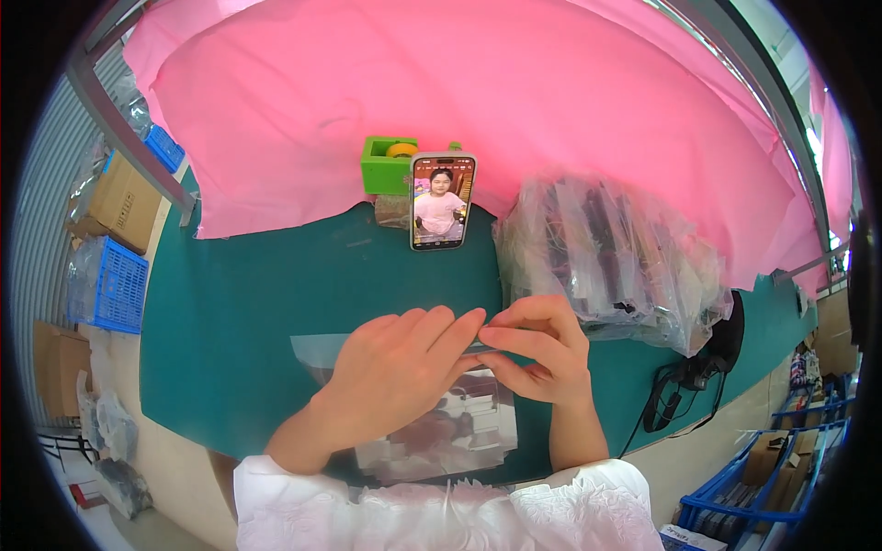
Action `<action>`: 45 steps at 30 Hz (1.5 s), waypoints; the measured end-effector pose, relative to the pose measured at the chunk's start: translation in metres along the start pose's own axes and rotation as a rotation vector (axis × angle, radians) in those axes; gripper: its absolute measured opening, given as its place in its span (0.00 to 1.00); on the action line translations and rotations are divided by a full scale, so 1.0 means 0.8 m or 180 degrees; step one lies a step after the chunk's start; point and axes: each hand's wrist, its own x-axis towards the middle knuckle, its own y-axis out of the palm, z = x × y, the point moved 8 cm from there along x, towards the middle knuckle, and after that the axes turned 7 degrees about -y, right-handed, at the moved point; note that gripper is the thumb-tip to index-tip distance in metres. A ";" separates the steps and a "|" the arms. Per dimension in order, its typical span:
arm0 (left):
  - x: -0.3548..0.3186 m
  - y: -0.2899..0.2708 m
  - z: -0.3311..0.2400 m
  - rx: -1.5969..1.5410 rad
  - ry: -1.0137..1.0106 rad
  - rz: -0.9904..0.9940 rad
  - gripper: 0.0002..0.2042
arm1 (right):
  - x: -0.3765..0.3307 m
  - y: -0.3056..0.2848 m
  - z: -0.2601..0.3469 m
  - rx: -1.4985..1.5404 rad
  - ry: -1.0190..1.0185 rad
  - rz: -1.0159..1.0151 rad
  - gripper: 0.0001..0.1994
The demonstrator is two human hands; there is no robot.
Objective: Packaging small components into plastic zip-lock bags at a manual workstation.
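Observation:
Both my hands meet over the near part of the green table (248, 294). My left hand (395, 363) is closed, back upward, its fingers pressed together on a clear plastic bag (315, 349) whose flat end sticks out past the wrist side. Pinched between thumb and fingers, my right hand (544, 354) grips the bag's edge right beside the left fingertips. Most of that bag is hidden under the left hand, and its contents do not show. Just below the hands lies a stack of clear plastic bags (487, 422), shiny, with whitish and grey patches.
Ahead, a phone (441, 207) leans near a green tape dispenser (386, 170). A big heap of filled clear bags (606, 257) lies at right, beside a black cabled device (694, 372). Pink cloth (413, 83) hangs behind. Blue crates (119, 285) stand on the floor at left.

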 end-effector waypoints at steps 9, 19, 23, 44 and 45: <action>-0.004 0.004 0.006 0.0182 -0.0165 0.0245 0.22 | 0.004 0.006 0.001 -0.0101 0.0003 0.0218 0.15; 0.002 -0.012 0.006 -0.0138 0.0045 -0.0214 0.27 | 0.002 0.003 0.007 -0.0330 -0.0122 0.0098 0.17; 0.000 -0.025 -0.002 -0.0146 0.0187 -0.0375 0.28 | 0.002 -0.003 0.012 -0.0109 -0.0140 -0.0222 0.17; 0.001 0.008 0.008 -0.0297 0.0046 0.0184 0.17 | 0.007 -0.001 0.009 -0.0560 -0.0263 -0.0082 0.12; 0.001 0.009 0.008 -0.0321 0.0037 0.0237 0.17 | 0.007 -0.001 0.009 -0.0558 -0.0266 -0.0081 0.12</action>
